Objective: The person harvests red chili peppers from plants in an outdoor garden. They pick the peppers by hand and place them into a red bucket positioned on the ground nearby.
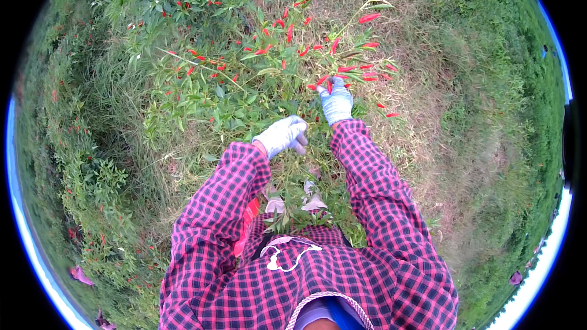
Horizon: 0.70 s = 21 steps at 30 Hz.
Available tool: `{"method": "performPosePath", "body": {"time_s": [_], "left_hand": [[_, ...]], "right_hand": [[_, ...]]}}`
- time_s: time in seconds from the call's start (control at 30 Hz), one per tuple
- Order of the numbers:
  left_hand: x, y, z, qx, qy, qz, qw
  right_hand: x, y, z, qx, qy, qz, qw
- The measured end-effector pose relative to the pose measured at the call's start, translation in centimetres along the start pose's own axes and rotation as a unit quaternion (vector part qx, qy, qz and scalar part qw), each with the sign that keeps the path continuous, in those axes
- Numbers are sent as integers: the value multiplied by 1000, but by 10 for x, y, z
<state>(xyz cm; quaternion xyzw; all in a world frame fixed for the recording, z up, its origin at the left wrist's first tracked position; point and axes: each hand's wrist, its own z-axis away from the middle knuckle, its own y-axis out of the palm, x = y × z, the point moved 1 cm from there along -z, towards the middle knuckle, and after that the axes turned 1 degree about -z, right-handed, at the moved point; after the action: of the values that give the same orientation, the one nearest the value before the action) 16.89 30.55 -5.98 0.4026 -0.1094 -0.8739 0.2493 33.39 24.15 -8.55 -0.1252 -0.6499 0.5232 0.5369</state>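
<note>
From the head view, looking down past the red-and-black checked sleeves [367, 171], the right hand [335, 101] in its pale glove is up among the red chillies [330, 79], its fingers pinched round a small bunch of them where they hang from the chilli bush [244, 79], just at the edge where the green leaves meet the dry grass [422, 146]. The left hand [283, 135], gloved too, sits lower and nearer the body, curled loosely closed against the foliage; whether it grips anything I cannot tell. The chillies look light and thin-skinned, smooth and a bit slippery, easy to bruise or snap if squeezed. The slender stalks bend readily, so the sensible hold seems to be at the stem end, not the pod's body.
</note>
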Motion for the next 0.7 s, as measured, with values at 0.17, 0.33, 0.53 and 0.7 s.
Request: {"method": "performPosePath", "body": {"time_s": [0.17, 0.33, 0.53, 0.7], "left_hand": [[-31, 5, -42, -363, 132, -472, 793], [-29, 17, -56, -460, 91, -502, 726], [-14, 9, -62, -425, 187, -430, 775], [-11, 11, -70, -348, 112, -382, 849]], "right_hand": [[6, -4, 23, -42, -11, -127, 991], [-16, 5, 48, 42, 143, -388, 909], [-11, 5, 27, 25, 36, -260, 965], [5, -8, 16, 93, -9, -187, 978]]}}
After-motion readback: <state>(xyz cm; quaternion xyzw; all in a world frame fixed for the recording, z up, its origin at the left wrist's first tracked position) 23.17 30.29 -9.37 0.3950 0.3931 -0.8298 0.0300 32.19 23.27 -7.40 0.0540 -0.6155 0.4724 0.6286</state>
